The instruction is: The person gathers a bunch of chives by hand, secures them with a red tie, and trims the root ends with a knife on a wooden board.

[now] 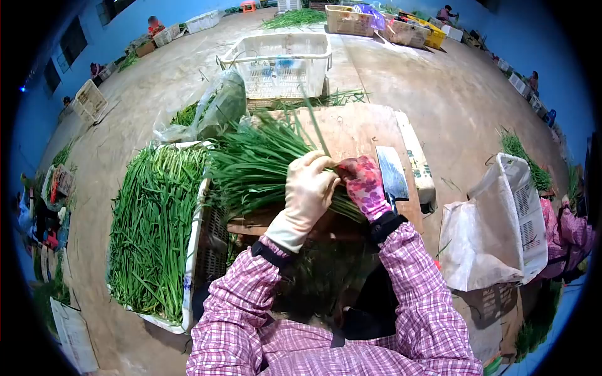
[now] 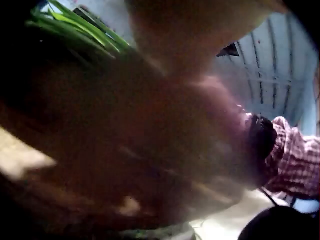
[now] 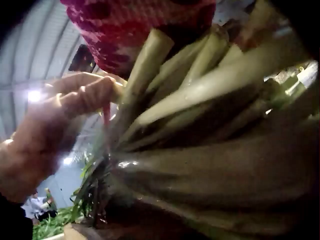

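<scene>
A bunch of garlic chives [image 1: 260,163] lies across the wooden board, leaves to the left and pale stems to the right. My left hand [image 1: 307,191], in a cream rubber glove, grips it near the stems with curled fingers. My right hand [image 1: 365,183], in a pink flowered glove, meets it there, its fingers bent in at the stems. Close up in the right wrist view are the cut stem ends [image 3: 155,47], with a thin red strand [image 3: 106,114] by the left fingertips. A cleaver [image 1: 392,172] rests on the board right of the right hand.
A crate [image 1: 188,276] packed with chives stands at the left, with a plastic bag [image 1: 232,100] of greens behind it. A white basket [image 1: 285,69] stands beyond the board [image 1: 357,128]. At the right is a white crate [image 1: 523,207] with a sack over it.
</scene>
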The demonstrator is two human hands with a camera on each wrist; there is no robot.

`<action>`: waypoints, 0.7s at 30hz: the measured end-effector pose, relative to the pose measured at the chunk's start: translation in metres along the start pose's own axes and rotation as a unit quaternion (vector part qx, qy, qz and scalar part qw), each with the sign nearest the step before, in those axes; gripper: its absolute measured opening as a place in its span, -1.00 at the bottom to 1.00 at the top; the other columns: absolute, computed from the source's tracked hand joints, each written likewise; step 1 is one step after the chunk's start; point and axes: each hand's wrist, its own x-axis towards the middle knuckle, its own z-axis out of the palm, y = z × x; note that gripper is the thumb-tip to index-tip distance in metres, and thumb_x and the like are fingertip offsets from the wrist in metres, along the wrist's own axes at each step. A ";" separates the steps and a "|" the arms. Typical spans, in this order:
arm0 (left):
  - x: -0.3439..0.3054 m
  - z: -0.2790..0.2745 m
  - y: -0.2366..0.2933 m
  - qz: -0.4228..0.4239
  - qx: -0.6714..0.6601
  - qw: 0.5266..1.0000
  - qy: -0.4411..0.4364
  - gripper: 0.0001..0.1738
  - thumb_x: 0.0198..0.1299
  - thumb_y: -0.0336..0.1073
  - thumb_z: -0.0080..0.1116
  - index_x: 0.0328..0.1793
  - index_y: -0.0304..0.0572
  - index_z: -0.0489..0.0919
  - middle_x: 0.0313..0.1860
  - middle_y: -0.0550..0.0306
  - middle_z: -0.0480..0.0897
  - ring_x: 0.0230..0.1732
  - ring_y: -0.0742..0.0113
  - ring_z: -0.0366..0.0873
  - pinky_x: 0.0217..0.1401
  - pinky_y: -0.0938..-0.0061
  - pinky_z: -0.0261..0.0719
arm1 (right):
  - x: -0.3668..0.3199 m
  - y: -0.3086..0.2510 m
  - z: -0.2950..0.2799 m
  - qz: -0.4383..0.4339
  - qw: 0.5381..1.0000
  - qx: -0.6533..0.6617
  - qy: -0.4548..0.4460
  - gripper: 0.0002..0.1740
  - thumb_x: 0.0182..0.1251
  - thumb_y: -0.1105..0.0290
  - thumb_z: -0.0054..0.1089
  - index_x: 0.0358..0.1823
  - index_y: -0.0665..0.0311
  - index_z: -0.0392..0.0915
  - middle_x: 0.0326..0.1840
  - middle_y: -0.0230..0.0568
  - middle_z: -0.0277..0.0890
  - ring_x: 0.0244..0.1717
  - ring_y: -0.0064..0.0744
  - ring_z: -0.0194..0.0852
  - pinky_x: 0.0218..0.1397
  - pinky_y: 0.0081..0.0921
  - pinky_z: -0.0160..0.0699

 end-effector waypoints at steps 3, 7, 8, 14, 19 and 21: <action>-0.028 -0.003 0.007 0.076 0.059 0.995 -0.010 -0.87 0.00 -0.32 0.42 -0.32 -0.02 0.67 0.02 0.25 0.68 0.27 0.17 0.52 0.49 0.05 0.27 | -0.008 0.013 0.005 -0.026 1.000 0.010 -0.007 -0.86 0.16 0.43 0.30 -0.24 0.07 0.71 -0.29 -0.28 0.69 -0.16 -0.10 0.58 0.07 -0.19 0.44; -0.043 -0.003 0.021 0.168 0.021 0.974 -0.151 -0.86 0.02 -0.30 0.39 -0.27 -0.03 0.67 -0.02 0.27 0.69 0.24 0.20 0.56 0.48 0.07 0.36 | -0.012 0.014 0.006 -0.030 0.999 0.018 -0.016 -0.83 0.15 0.46 0.34 -0.22 0.06 0.69 -0.20 -0.32 0.68 -0.09 -0.15 0.59 0.07 -0.21 0.45; -0.040 -0.001 0.016 0.148 0.019 0.980 -0.129 -0.84 0.02 -0.31 0.37 -0.25 -0.06 0.67 -0.04 0.26 0.68 0.22 0.21 0.56 0.48 0.06 0.37 | -0.010 0.011 0.005 -0.034 0.999 0.011 -0.023 -0.82 0.15 0.49 0.36 -0.22 0.06 0.68 -0.19 -0.32 0.68 -0.08 -0.16 0.59 0.05 -0.21 0.45; -0.011 0.026 -0.010 0.051 -0.113 0.992 -0.023 -0.81 -0.09 -0.49 0.37 -0.35 -0.15 0.58 -0.27 0.11 0.68 -0.07 0.02 0.65 0.03 0.23 0.63 | -0.016 0.015 0.010 0.152 0.982 0.108 -0.022 -0.89 0.28 0.40 0.33 -0.19 0.15 0.75 -0.24 -0.17 0.74 -0.16 -0.12 0.70 -0.03 -0.26 0.65; -0.013 0.024 0.007 0.145 -0.096 0.983 -0.050 -0.83 -0.17 -0.42 0.36 -0.44 -0.10 0.57 -0.26 0.13 0.67 -0.04 0.07 0.64 0.08 0.14 0.64 | -0.005 0.003 -0.009 0.252 0.945 0.188 -0.095 -0.81 0.30 0.43 0.25 -0.11 0.20 0.75 -0.20 -0.07 0.75 -0.14 -0.22 0.77 -0.04 -0.37 0.69; -0.010 0.019 -0.005 0.065 -0.130 0.989 -0.008 -0.86 -0.09 -0.45 0.37 -0.41 -0.13 0.60 -0.24 0.12 0.69 -0.03 0.06 0.65 0.12 0.16 0.63 | -0.011 0.016 0.006 0.221 0.961 0.146 -0.079 -0.81 0.30 0.45 0.22 -0.12 0.19 0.75 -0.21 -0.08 0.75 -0.12 -0.17 0.75 -0.01 -0.32 0.68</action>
